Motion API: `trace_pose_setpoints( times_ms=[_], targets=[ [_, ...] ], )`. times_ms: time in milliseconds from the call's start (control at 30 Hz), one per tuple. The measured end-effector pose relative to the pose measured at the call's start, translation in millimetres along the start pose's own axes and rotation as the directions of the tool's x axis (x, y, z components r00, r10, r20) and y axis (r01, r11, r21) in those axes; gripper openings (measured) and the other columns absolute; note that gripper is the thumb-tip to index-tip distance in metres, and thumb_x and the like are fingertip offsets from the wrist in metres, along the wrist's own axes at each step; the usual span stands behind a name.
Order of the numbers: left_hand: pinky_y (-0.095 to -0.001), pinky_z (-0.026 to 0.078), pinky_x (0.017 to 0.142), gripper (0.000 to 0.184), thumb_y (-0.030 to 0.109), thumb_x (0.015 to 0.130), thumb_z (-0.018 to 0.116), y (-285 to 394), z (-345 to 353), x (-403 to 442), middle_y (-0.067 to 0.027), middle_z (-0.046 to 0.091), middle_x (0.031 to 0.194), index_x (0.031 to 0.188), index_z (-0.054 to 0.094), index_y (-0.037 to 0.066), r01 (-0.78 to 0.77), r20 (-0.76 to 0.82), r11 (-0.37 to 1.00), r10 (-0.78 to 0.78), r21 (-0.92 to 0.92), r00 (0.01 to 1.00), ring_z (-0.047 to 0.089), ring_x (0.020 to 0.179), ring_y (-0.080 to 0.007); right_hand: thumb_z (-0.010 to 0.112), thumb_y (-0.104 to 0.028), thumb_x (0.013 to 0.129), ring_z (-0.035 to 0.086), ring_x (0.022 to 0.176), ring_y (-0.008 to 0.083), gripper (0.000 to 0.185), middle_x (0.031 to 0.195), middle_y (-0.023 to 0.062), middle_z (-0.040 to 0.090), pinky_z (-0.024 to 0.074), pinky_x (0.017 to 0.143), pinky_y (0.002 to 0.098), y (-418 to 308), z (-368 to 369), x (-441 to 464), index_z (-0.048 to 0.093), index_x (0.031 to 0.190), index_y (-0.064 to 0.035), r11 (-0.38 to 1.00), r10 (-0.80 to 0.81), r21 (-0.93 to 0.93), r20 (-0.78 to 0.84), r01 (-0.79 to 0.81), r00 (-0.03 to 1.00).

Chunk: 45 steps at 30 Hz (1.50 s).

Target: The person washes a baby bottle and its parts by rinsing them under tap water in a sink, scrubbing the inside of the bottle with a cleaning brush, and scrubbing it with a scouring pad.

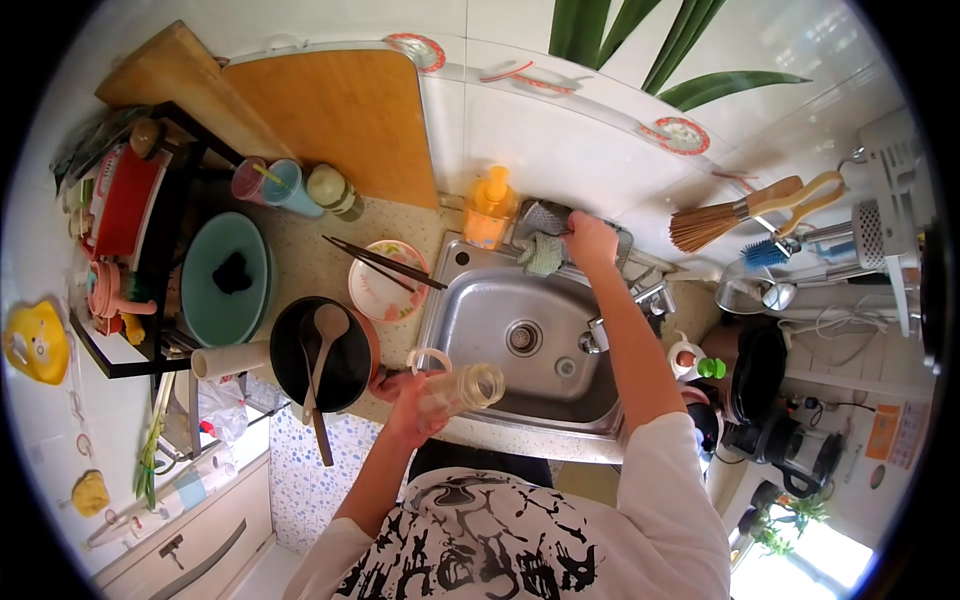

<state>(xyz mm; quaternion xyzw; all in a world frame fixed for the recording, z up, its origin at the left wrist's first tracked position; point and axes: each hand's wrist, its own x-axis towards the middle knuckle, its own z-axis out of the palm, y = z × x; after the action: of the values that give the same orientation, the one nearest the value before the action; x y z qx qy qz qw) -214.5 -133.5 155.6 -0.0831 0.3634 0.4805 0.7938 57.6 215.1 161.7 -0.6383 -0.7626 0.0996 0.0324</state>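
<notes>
My left hand (410,405) is wrapped around a clear glass jar (455,390), tilted with its mouth toward the right, over the sink's front left edge. A pale ring-shaped loop (430,358) shows just above that hand; whether it belongs to the jar I cannot tell. Behind the sink, my right hand (592,242) has its fingers closed at the edge of a grey-green dishcloth (543,254). A darker grey cloth (540,218) lies against it. The steel sink (480,300) between my hands has a drain strainer (523,338) in its bottom.
An orange soap pump bottle (488,210) stands behind the sink beside the cloths. Chopsticks (385,262) rest across a patterned bowl (375,300). Left of it are a black pan (290,350) with wooden utensils and a teal basin (205,300). The faucet (655,298) is beside my right forearm.
</notes>
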Motion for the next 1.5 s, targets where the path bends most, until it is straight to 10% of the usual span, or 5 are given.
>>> trace_pose_setpoints(
  times_ms=[400, 567, 800, 1067, 1500],
  targets=[
    [-0.0261, 0.045, 0.046, 0.051, 0.051, 0.102, 0.042, 7, 9, 3, -0.0076, 0.062, 0.110, 0.130, 0.050, 0.010, 0.019, -0.020, 1.000, -0.019, 0.012, 1.000, 0.058, 0.071, -0.0171, 0.074, -0.008, 0.079, 0.063, 0.085, 0.0262, 0.018, 0.092, 0.0068, 0.064, 0.0485, 0.078, 0.0391, -11, -59, -37, 0.059, 0.087, -0.0095, 0.936, -0.131, 0.232, -0.468, 0.265, 0.874],
    [-0.0263, 0.044, 0.044, 0.051, 0.052, 0.101, 0.044, 11, 16, 3, -0.0071, 0.062, 0.110, 0.130, 0.050, 0.011, 0.014, -0.030, 1.000, -0.013, 0.002, 0.999, 0.058, 0.069, -0.0168, 0.067, 0.003, 0.086, 0.062, 0.102, 0.0196, 0.032, 0.112, 0.0038, 0.064, 0.0490, 0.090, 0.0340, 0, -33, -98, 0.058, 0.115, -0.0081, -0.176, 0.100, 0.983, 0.078, -0.060, 0.992],
    [-0.0264, 0.045, 0.045, 0.052, 0.053, 0.101, 0.041, 13, 11, 14, -0.0055, 0.062, 0.111, 0.130, 0.051, 0.012, 0.032, 0.106, 0.999, -0.032, 0.000, 0.994, 0.061, 0.075, -0.0172, 0.065, 0.002, 0.089, 0.065, 0.109, 0.0223, 0.042, 0.119, 0.0086, 0.066, 0.0521, 0.097, 0.0392, -6, -36, -175, 0.054, 0.129, -0.0036, -0.478, 0.007, 0.829, 0.335, -0.291, 0.942],
    [-0.0265, 0.045, 0.045, 0.050, 0.051, 0.103, 0.036, 10, 29, 16, -0.0059, 0.064, 0.113, 0.130, 0.053, 0.012, 0.017, 0.098, 1.000, -0.019, 0.026, 0.995, 0.062, 0.076, -0.0173, 0.063, -0.005, 0.095, 0.064, 0.108, 0.0192, 0.030, 0.117, 0.0053, 0.067, 0.0513, 0.096, 0.0386, 1, -26, -234, 0.059, 0.125, -0.0039, -0.531, 0.168, 0.776, 0.492, -0.342, 0.854],
    [-0.0251, 0.039, 0.042, 0.045, 0.046, 0.103, 0.040, 1, 59, 20, -0.0098, 0.065, 0.108, 0.128, 0.052, 0.011, 0.027, -0.029, 0.988, -0.022, 0.152, 0.999, 0.056, 0.063, -0.0155, 0.084, -0.006, 0.072, 0.060, 0.104, 0.0187, 0.070, 0.114, 0.0070, 0.062, 0.0497, 0.092, 0.0332, 0, -5, -281, 0.048, 0.132, -0.0044, 0.220, 0.518, 0.909, 0.197, -0.353, 0.832]
  ],
)
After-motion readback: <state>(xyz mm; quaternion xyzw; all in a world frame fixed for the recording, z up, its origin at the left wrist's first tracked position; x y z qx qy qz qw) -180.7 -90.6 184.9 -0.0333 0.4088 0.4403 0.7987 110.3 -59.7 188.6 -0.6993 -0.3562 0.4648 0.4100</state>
